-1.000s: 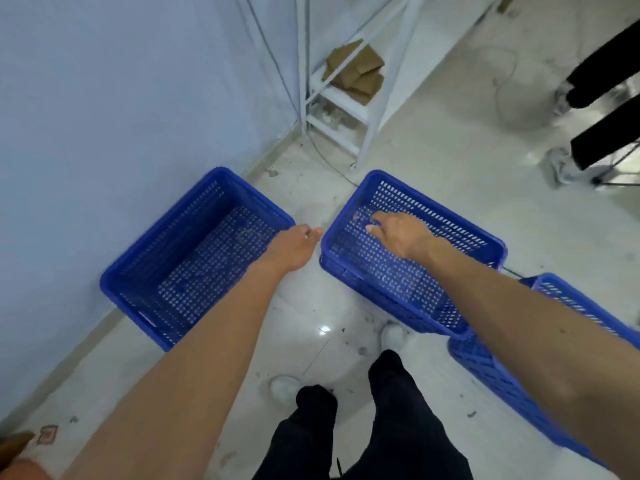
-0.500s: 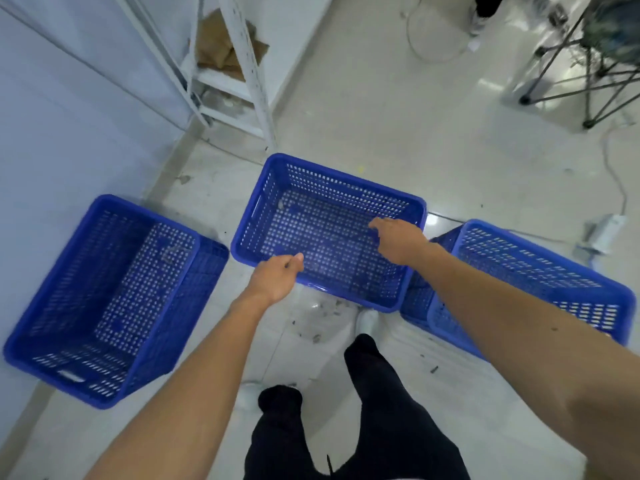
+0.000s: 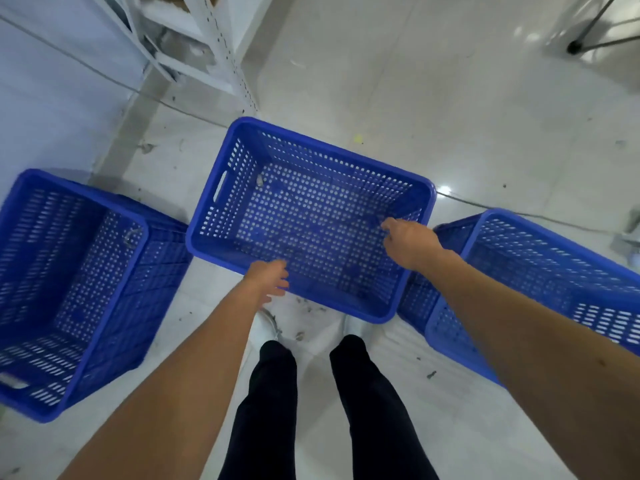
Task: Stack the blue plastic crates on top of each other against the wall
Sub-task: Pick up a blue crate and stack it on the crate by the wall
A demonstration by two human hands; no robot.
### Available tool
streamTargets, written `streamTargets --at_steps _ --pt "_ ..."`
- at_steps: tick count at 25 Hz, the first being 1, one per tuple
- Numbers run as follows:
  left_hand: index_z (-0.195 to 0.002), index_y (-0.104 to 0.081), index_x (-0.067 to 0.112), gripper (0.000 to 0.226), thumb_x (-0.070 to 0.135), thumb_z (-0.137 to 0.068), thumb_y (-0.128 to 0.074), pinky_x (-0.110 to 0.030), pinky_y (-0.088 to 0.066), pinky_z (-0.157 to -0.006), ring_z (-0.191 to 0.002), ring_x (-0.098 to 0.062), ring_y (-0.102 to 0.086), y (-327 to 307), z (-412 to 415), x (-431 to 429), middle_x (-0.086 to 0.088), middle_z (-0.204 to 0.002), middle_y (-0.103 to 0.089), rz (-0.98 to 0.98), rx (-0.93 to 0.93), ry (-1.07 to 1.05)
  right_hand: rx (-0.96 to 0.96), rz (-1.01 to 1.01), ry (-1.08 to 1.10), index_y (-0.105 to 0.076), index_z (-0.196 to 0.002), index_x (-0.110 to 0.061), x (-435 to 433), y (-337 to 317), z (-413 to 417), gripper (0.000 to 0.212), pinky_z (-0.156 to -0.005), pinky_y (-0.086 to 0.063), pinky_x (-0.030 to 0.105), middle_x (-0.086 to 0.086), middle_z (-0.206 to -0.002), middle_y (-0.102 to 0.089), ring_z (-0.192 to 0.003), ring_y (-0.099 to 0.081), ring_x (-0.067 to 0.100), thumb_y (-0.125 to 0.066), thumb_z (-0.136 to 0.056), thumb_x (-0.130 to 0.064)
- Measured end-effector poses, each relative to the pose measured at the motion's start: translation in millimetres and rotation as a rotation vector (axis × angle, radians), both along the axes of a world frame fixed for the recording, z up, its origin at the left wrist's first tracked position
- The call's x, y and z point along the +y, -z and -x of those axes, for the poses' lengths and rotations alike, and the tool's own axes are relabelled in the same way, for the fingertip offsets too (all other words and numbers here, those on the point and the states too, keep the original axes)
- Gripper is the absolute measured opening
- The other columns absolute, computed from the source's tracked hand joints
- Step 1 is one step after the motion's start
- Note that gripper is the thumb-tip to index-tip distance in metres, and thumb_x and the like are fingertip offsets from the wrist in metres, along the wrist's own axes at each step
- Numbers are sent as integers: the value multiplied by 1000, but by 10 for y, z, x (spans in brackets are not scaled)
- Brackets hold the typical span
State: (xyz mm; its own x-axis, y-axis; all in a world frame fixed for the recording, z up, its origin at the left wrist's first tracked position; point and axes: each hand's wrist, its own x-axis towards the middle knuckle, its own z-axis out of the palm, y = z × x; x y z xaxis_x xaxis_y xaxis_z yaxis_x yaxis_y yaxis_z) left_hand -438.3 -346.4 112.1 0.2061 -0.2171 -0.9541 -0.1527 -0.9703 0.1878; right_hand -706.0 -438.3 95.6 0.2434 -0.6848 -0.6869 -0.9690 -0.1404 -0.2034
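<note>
Three blue perforated plastic crates are in view. The left crate (image 3: pixel 72 292) stands on the floor along the pale wall (image 3: pixel 52 109). The middle crate (image 3: pixel 311 216) is held in front of me, open side up; its near rim covers my shoe tips and its right corner overlaps the right crate (image 3: pixel 540 289). My left hand (image 3: pixel 270 280) grips the near long rim, fingers curled under it. My right hand (image 3: pixel 410 242) holds the right end of the same crate from inside.
A white metal shelf rack (image 3: pixel 207 53) stands against the wall beyond the crates. A thin cable (image 3: pixel 491 207) runs across the glossy tiled floor behind the middle and right crates. A dark stand leg (image 3: pixel 588 43) is at the top right. My legs (image 3: pixel 311 410) are below the crate.
My view has swung right and down, bringing the right crate fully into sight. My left hand slid from the middle crate's left corner to its near rim; my right hand moved to its right end.
</note>
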Motion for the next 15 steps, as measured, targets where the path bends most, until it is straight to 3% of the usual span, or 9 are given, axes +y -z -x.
streamTargets --at_steps 2,4,8,10,12,15 --pt "-127 -58 4 47 39 -97 -45 -43 -43 -93 -102 -30 -63 395 -91 -57 -13 -126 -65 -79 4 -20 -8 2 -4 -49 -128 -11 -70 365 -43 32 -83 -48 42 13 -125 -58 -106 -56 34 -36 -101 -21" --pt "-127 -57 4 49 39 -96 -42 -44 -43 -93 -102 -31 -61 738 -215 -53 -14 -129 -63 -140 -28 -30 1 12 -8 -50 -128 -9 -142 675 -115 32 -83 -50 44 15 -124 -59 -104 -56 35 -36 -101 -20" --pt "-139 -45 2 69 55 -95 -37 -49 -44 -101 -118 -36 -55 1433 -481 119 -18 -138 -54 -314 -7 -37 -2 -20 -41 -39 -143 -7 -289 1334 -440 42 -77 -47 40 16 -132 -56 -108 -57 37 -36 -103 -18" --pt "-142 -42 9 68 57 -93 -44 -49 -45 -97 -115 -34 -58 1762 -580 224 -16 -136 -55 -268 -17 -203 4 19 -64 -33 -146 -8 -436 1553 -621 46 -69 -46 39 17 -116 -63 -95 -59 36 -37 -103 -20" --pt "-138 -45 11 55 43 -94 -55 -47 -51 -88 -103 -32 -63 2046 -620 306 -14 -132 -58 -118 -53 -497 12 101 -94 -33 -144 -7 -614 1653 -721 45 -65 -42 38 17 -105 -64 -86 -58 35 -38 -102 -22" --pt "-128 -50 7 39 21 -93 -62 -46 -56 -75 -101 -32 -63 2368 -632 351 -16 -127 -59 29 -70 -836 1 189 -145 -39 -137 -5 -928 1725 -796 42 -76 -44 44 19 -121 -58 -106 -56 39 -43 -100 -24"
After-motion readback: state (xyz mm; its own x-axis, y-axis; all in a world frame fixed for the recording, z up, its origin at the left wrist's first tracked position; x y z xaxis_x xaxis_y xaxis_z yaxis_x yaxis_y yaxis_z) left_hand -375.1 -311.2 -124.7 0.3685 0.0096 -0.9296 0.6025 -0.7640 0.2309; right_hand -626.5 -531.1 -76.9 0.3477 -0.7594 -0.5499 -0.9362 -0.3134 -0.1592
